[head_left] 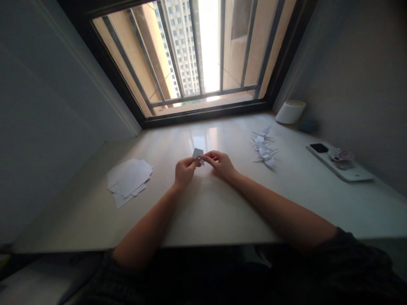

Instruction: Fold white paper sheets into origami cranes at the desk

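Observation:
A small piece of folded white paper (197, 155) is pinched between my left hand (186, 171) and my right hand (221, 165), above the middle of the pale table (203, 216). Its lower part is hidden by my fingertips. Left of my hands lies a loose pile of white paper sheets (129, 180). To the right, several white origami cranes (263, 148) lie bunched together on the table, closer to my right hand than the pile is to my left.
A barred window (203, 55) runs along the table's far side, with walls on both sides. A white tablet-like slab (338, 163) with a black phone and a sticker, a white roll (290, 112) and a small blue object (307, 127) sit at the right.

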`<state>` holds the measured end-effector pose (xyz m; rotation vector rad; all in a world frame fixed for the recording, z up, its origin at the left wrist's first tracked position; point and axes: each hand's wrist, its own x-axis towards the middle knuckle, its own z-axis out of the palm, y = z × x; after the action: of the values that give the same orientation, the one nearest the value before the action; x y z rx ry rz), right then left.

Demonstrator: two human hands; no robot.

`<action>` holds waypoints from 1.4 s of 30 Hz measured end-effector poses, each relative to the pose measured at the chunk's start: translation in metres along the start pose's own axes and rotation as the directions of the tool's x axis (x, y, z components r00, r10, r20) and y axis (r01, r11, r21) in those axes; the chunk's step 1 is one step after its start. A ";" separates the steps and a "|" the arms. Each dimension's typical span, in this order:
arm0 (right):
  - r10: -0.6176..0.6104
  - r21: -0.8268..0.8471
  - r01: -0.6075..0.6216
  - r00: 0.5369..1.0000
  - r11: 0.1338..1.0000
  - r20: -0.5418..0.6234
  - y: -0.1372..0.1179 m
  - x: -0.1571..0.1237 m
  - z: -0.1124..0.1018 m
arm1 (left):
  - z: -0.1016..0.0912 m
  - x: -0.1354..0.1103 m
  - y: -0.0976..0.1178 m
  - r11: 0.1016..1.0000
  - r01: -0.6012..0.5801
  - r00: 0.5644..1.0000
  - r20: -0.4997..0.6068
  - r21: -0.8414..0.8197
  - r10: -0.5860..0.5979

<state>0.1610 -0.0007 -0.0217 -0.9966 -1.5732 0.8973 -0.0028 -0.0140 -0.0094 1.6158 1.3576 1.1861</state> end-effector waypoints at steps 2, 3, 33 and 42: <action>-0.026 -0.028 0.026 0.999 0.999 -0.020 -0.001 -0.001 0.000 | 0.000 -0.001 0.002 1.000 -0.010 1.000 0.021 0.006 0.010; -0.035 -0.035 0.034 0.999 0.999 -0.030 -0.001 -0.001 0.000 | 0.000 -0.001 0.003 1.000 -0.020 0.999 0.031 0.020 0.020; -0.150 -0.418 0.146 0.988 0.896 0.023 -0.003 0.000 -0.005 | 0.000 -0.002 0.008 1.000 -0.023 1.000 0.000 -0.005 0.023; -0.150 -0.392 0.157 0.988 0.907 0.047 -0.010 -0.004 -0.004 | -0.001 0.000 0.007 0.997 -0.007 0.996 -0.088 -0.078 0.000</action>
<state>0.1637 -0.0081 -0.0132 -1.1251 -1.8625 0.4852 -0.0013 -0.0153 -0.0024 1.5274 1.3457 1.3096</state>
